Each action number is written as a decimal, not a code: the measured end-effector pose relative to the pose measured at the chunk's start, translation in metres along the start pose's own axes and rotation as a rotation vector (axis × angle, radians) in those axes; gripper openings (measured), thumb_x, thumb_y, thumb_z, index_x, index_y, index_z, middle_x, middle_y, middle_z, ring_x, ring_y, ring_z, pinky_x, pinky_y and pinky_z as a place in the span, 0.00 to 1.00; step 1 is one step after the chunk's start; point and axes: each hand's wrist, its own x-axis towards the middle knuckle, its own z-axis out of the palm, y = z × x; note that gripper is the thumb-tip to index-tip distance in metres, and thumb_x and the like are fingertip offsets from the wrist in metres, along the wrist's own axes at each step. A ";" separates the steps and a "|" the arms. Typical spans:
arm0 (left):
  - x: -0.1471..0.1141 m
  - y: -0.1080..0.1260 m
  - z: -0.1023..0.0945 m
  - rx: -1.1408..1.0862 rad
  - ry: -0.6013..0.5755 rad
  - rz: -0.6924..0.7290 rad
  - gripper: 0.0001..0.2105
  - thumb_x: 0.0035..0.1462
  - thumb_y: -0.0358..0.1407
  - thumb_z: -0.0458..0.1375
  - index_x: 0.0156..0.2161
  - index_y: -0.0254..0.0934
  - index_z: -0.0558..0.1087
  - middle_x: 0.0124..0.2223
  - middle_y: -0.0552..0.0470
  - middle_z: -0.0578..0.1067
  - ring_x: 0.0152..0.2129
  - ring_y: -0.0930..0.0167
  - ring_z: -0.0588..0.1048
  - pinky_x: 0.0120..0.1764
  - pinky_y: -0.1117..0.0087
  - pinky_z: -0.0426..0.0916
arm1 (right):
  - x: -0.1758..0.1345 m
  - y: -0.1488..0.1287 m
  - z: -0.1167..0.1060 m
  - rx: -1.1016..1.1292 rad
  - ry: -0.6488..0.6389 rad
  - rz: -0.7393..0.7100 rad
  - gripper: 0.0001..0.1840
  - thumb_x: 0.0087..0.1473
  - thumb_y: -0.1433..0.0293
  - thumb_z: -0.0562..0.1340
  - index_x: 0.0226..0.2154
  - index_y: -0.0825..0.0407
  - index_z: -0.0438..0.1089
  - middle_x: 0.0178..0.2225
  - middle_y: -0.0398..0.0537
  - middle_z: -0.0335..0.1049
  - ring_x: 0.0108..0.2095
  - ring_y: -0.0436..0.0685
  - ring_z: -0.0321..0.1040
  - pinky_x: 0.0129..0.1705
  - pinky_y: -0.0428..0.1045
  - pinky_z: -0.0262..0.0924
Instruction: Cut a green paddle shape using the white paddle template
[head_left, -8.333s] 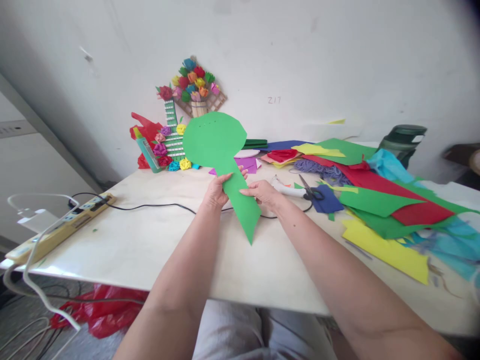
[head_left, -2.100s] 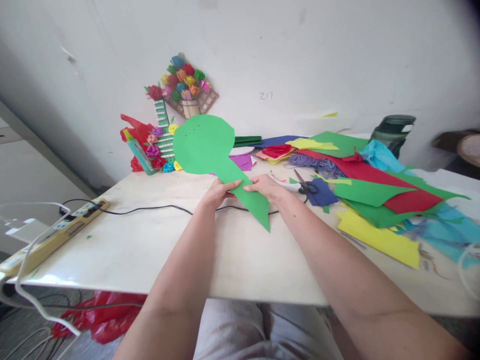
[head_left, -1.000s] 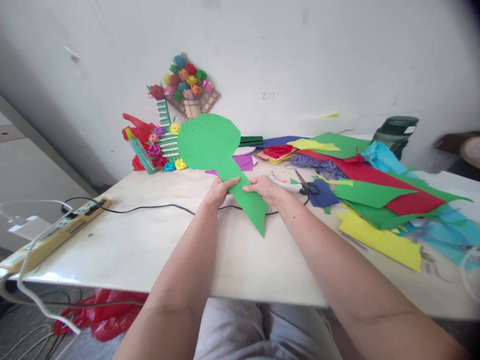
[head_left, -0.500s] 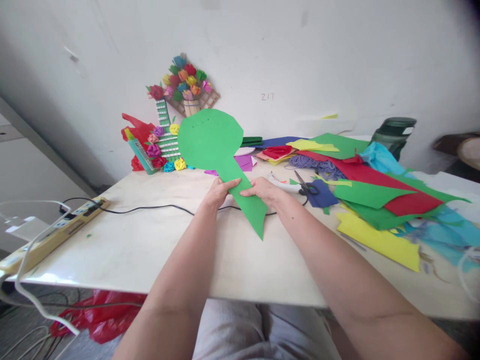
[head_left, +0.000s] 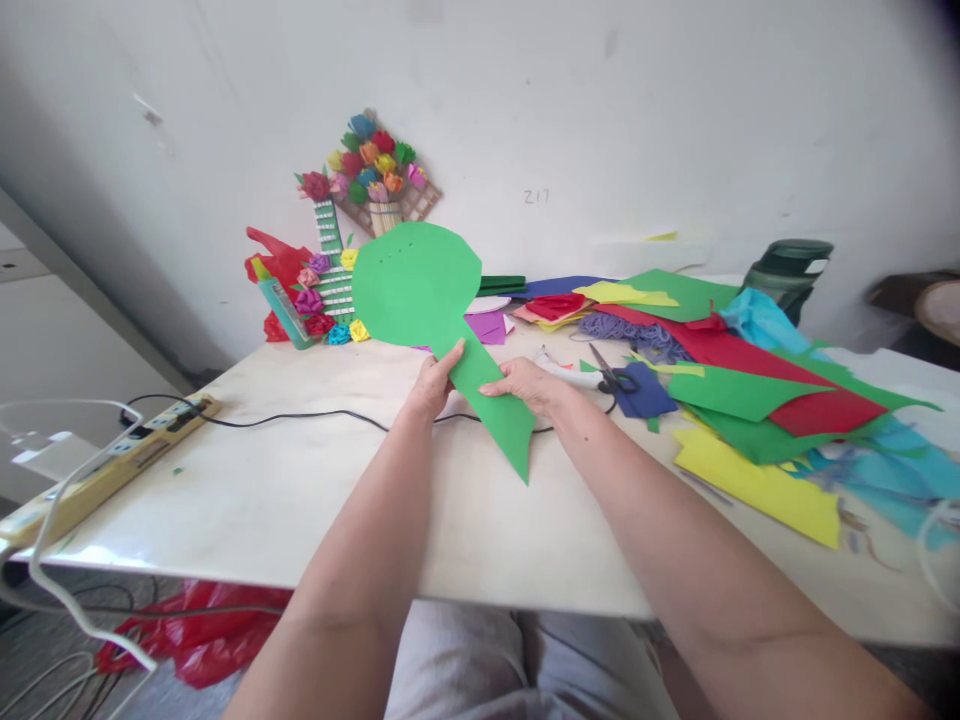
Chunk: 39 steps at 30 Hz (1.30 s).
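Note:
A green paper cutout (head_left: 417, 285) with a large rounded head and a strip-like tail is held up above the table, its tail pointing down toward me. My left hand (head_left: 437, 383) grips the left edge of the tail just below the head, thumb on top. On the right edge, lower down, my right hand (head_left: 523, 384) pinches the same tail with its thumb on the front. Small dark dots show near the top of the head. The fingers behind the paper are hidden.
Scissors (head_left: 613, 372) lie right of my right hand, by a white glue gun (head_left: 570, 373). Coloured paper sheets (head_left: 735, 388) and purple yarn (head_left: 634, 333) spread rightward. A glue bottle (head_left: 281, 303) and paper flowers stand back left. A black cord (head_left: 300, 414) crosses the table from a power strip (head_left: 120, 460).
The cutout's head has shifted slightly left and tilted a little. My left thumb has moved from lying across the tail to its left edge, pointing upward. My right hand stays put.

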 end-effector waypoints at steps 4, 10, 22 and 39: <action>0.002 -0.001 -0.003 0.036 0.001 0.054 0.18 0.38 0.41 0.65 0.35 0.33 0.73 0.38 0.46 0.77 0.32 0.66 0.75 0.36 0.67 0.69 | 0.001 0.002 -0.002 0.036 -0.074 0.000 0.03 0.41 0.76 0.65 0.24 0.58 0.70 0.20 0.45 0.72 0.19 0.51 0.67 0.24 0.46 0.64; 0.002 -0.003 -0.003 0.044 -0.073 0.091 0.17 0.40 0.40 0.64 0.36 0.32 0.74 0.39 0.45 0.76 0.33 0.65 0.75 0.38 0.66 0.69 | 0.008 0.007 -0.001 0.101 -0.087 -0.024 0.11 0.47 0.65 0.63 0.25 0.58 0.71 0.24 0.49 0.74 0.21 0.51 0.68 0.25 0.46 0.64; -0.002 -0.001 0.002 0.047 -0.109 0.058 0.17 0.40 0.40 0.65 0.37 0.33 0.74 0.40 0.46 0.76 0.37 0.64 0.74 0.42 0.65 0.67 | 0.002 0.001 0.008 0.060 0.057 -0.042 0.01 0.43 0.76 0.63 0.22 0.57 0.69 0.18 0.44 0.70 0.17 0.51 0.65 0.22 0.46 0.61; -0.003 0.003 0.000 0.040 -0.086 0.079 0.17 0.35 0.36 0.67 0.34 0.32 0.74 0.37 0.46 0.77 0.33 0.63 0.74 0.38 0.65 0.69 | 0.006 0.003 -0.004 0.095 -0.106 -0.082 0.12 0.48 0.63 0.62 0.25 0.57 0.71 0.25 0.50 0.74 0.24 0.52 0.69 0.27 0.46 0.64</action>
